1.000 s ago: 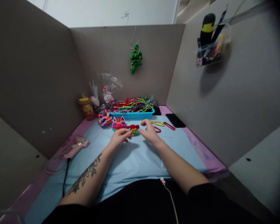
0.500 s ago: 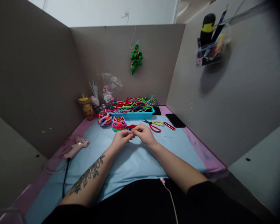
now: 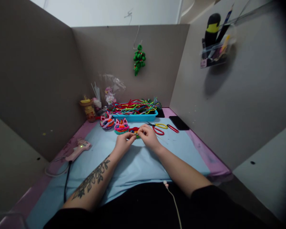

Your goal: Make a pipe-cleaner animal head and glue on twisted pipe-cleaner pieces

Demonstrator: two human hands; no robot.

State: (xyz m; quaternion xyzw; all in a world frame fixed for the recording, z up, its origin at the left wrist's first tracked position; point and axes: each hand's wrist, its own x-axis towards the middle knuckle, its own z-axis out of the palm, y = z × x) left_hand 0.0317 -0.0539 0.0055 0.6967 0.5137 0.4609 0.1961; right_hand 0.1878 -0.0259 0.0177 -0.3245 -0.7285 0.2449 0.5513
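Observation:
Over the blue table cover, my left hand (image 3: pixel 124 141) pinches thumb and fingers together. Close beside it, my right hand (image 3: pixel 148 136) is pinched too, its fingertips almost meeting the left ones. Between them is something small, too tiny to name. Just behind the fingertips lies a fuzzy red, blue and orange piece (image 3: pixel 133 129), partly covered by my hands; a bit of green shows below it. To its left sit a pink and orange fuzzy animal head (image 3: pixel 121 126) with ears and a striped horn, and a similar pink and purple head (image 3: pixel 107 122).
A blue tray (image 3: pixel 134 118) heaped with colourful pipe cleaners (image 3: pixel 133 107) stands at the back. Red-handled scissors (image 3: pixel 159 131), a yellow-handled tool (image 3: pixel 162 126), a small red-handled tool (image 3: pixel 173 128) and a black phone (image 3: pixel 179 123) lie right. A corded pink glue gun (image 3: pixel 78 150) lies left.
My right hand has shifted slightly right and up, opening a small gap between the fingertips. More of the fuzzy piece and some green now show there.

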